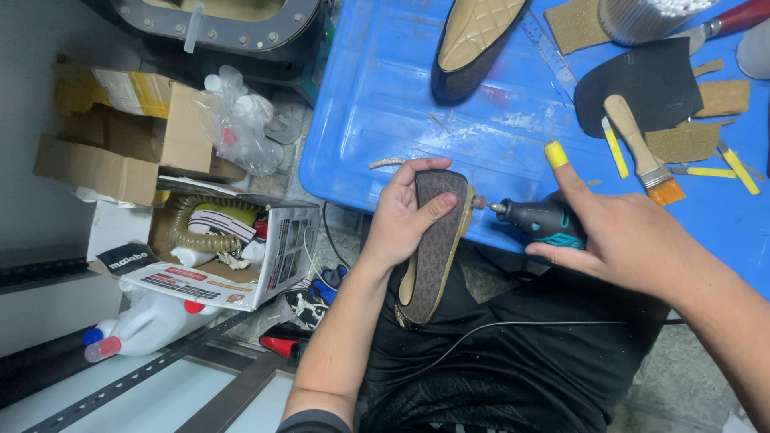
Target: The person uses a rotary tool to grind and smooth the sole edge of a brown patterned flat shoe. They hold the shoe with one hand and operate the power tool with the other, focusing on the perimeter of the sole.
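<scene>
The left hand (pixel 405 216) has its grip wrapped round a brown patterned flat shoe (pixel 435 240), fingers curled over the toe end and the thumb pressed flat across the sole. The shoe stands on edge over the person's lap, toe up, so that its rim faces the tool just to the right of the grip; held this way the edge appears steadied for working.

The right hand (pixel 622 236) has its grip closed on a small dark rotary tool (pixel 539 220) with a teal band. Thumb and lower fingers pinch the body, while the forefinger, capped with a yellow finger guard (pixel 556 154), sticks out straight and clear of the tool. The tool's tip points left and sits touching or just short of the shoe's toe edge; which of the two I cannot tell. A black cord (pixel 513 327) trails from below the grip across the dark trousers.

Beyond both grips lies a blue tabletop (pixel 385 88). On it, above the left grip, rests a second shoe (pixel 473 44) with a quilted tan insole. Above the right grip lie a wooden-handled brush (pixel 642 148), a black sole-shaped sheet (pixel 642 84), tan scraps and yellow strips, all within easy reach. Far left of the left grip, on the floor, sit an open cardboard box (pixel 212 248) and a white jug (pixel 148 321).
</scene>
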